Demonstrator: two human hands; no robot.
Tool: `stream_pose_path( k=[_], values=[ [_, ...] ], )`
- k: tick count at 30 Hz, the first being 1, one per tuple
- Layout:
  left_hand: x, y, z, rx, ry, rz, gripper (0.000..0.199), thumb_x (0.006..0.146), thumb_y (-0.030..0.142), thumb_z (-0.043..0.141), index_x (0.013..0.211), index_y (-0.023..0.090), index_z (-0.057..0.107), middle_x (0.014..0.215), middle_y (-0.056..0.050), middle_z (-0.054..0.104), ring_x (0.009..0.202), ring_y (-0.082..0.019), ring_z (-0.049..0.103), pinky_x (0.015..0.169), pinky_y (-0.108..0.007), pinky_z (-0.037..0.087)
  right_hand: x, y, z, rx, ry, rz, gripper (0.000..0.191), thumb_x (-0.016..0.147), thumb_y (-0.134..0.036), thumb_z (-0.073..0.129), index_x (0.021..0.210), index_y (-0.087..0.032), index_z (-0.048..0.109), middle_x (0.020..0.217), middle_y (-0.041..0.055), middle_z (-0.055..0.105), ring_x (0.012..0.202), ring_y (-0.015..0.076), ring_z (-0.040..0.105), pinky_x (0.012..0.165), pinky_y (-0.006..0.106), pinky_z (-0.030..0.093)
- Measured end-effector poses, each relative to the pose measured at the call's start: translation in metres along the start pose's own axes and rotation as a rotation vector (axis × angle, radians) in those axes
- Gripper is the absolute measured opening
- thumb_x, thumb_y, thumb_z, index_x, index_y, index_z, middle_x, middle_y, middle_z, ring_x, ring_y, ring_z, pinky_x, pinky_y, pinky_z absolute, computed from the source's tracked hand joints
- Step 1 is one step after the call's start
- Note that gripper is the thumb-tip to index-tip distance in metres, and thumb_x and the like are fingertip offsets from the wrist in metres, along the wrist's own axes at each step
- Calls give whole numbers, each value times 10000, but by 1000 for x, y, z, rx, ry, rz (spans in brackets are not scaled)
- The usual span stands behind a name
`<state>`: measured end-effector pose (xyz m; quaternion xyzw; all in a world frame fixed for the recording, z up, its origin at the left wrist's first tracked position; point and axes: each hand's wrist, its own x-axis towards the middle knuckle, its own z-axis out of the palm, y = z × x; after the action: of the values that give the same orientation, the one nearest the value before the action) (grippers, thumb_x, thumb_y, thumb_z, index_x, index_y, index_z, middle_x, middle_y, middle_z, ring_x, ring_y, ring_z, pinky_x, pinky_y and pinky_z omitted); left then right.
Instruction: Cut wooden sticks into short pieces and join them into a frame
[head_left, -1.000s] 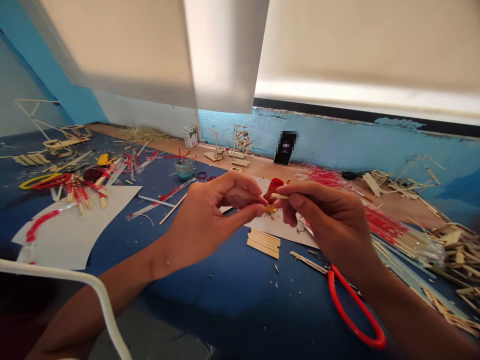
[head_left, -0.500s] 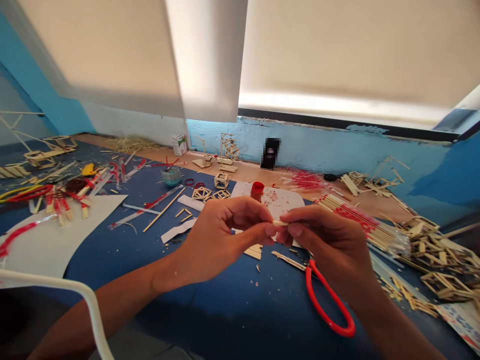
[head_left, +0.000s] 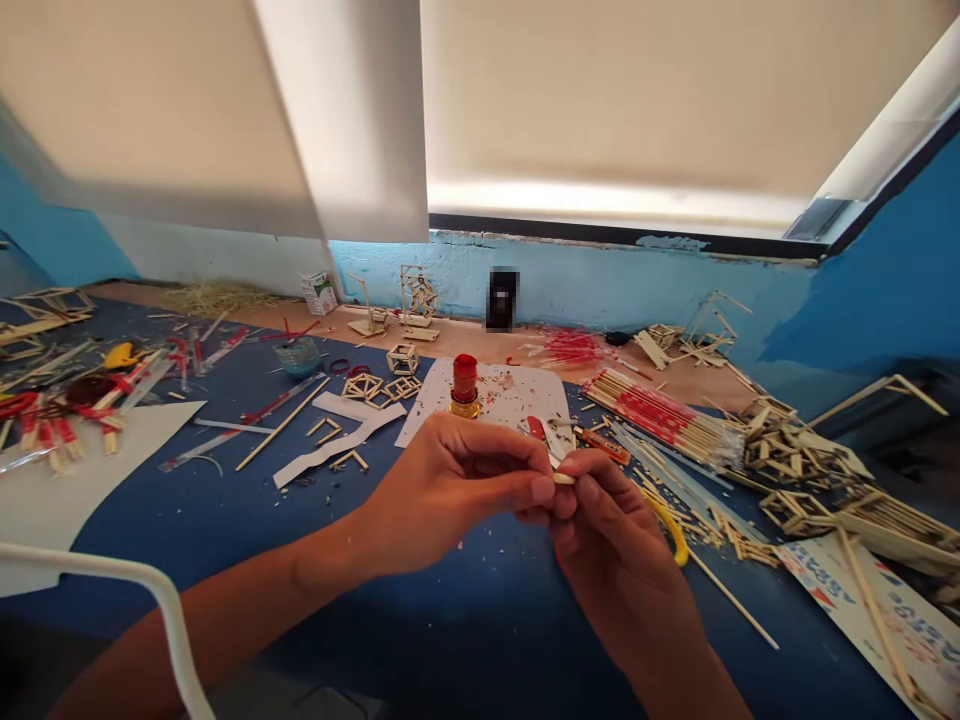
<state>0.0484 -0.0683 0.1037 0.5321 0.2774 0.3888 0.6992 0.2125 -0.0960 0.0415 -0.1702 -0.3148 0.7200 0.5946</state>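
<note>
A short piece of pale wooden stick is pinched between both hands, above the blue table. My left hand grips its left end between thumb and fingertips. From the other side, my right hand closes thumb and fingers on the right end. The fingertips nearly meet and cover most of the piece. Behind the hands stands a small bottle with a red cap on a speckled white sheet. A yellow handle shows past my right hand; its tool is hidden.
Bundled sticks in red-printed wrapping lie right, beside piled stick frames. Small stick cubes, a paper strip and a glass jar are left of centre. A white curved tube crosses the lower left.
The view has swung right, so the table things appear further left. Both hands still pinch the stick piece, now slightly lower in view. The red handles are now almost wholly hidden.
</note>
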Motion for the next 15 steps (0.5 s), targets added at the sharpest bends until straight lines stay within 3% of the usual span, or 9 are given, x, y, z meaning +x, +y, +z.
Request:
stream_pose_path(
  k=[10,15],
  values=[
    [9,-20,-2,-86,55,-35,209,812,270,820,727,112,713,707,-33,697,663,-90,610,613,-157,460,8,7,12,5,201,-128,82,833,-304,834,881,-252,791,671,-21,671,614,70,611,611,149,535],
    [7,-30,-3,-38,152,-52,214,786,285,828,744,117,704,662,12,600,616,-74,520,608,-177,426,6,20,-4,-303,414,-221,165,884,-401,774,939,-250,737,638,-42,537,598,95,493,566,184,443]
  ],
)
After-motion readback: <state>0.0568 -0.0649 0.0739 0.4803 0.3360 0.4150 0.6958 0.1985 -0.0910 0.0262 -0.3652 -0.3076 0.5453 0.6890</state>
